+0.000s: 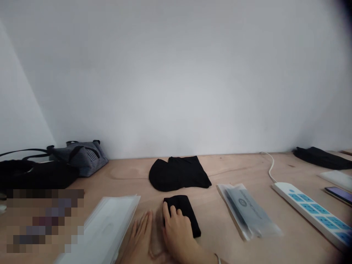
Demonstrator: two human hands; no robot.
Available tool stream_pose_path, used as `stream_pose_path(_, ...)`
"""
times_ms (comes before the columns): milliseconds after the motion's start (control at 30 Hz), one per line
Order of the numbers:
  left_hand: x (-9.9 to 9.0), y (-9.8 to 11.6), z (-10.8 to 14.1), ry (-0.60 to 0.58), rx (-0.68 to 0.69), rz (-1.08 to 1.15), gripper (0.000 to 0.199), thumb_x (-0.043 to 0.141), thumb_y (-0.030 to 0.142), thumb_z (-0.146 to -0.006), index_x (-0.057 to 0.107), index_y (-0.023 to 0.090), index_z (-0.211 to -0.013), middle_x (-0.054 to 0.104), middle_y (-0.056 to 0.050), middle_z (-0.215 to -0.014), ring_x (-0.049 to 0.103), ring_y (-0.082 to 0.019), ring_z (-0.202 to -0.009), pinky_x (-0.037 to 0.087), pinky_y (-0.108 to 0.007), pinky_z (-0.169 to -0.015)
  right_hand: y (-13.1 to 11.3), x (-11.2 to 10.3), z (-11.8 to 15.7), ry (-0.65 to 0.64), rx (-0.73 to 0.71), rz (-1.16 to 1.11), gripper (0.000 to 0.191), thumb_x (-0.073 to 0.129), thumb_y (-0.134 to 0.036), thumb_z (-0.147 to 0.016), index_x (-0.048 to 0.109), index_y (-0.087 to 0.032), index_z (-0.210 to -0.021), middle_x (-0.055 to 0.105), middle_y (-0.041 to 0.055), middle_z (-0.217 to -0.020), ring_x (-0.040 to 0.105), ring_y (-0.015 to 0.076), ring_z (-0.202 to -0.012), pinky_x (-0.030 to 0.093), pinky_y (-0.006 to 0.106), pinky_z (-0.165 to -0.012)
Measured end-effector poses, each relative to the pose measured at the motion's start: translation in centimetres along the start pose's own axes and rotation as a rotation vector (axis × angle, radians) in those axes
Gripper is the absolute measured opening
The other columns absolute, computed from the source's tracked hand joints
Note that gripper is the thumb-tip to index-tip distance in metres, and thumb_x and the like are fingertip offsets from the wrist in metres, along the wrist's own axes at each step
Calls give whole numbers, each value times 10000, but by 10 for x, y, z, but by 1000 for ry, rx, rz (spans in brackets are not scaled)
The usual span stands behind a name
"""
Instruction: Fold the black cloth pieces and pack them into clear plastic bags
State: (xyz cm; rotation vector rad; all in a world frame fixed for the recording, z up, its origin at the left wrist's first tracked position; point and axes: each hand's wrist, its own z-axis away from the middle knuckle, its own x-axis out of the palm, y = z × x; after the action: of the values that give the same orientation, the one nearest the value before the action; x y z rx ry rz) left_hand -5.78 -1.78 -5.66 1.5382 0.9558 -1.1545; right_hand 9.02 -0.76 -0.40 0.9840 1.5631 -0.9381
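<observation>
A folded black cloth bundle (188, 212) lies on the wooden table at the bottom centre. My right hand (177, 231) rests on its left part, fingers bent over the top and left edge. Just left of the bundle, my left hand (140, 234) lies flat on the table with its fingers stretched out, holding nothing. It is beside a stack of frosted plastic bags (101, 227). Behind the bundle, a flat black cloth piece (178, 174) is spread out. On the right lies a frosted bag with dark contents and a printed logo (247, 211).
A white power strip (313, 212) with a cable and a phone (339, 194) lie at the right. Another black cloth (321, 157) is at the back right. A striped bag (89, 157) and black fabric (35, 174) sit at the left. A wall rises behind.
</observation>
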Motion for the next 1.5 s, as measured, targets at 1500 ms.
stream_pose_path(1500, -19, 34, -37, 319, 1, 597, 324, 396, 413, -863, 521, 214, -1087, 599, -61, -1075, 563, -215, -990, 448, -365, -868, 110, 4, 27, 198, -115, -455, 581, 383, -12, -604, 480, -187, -1149, 440, 86, -1223, 350, 210, -1177, 267, 402, -996)
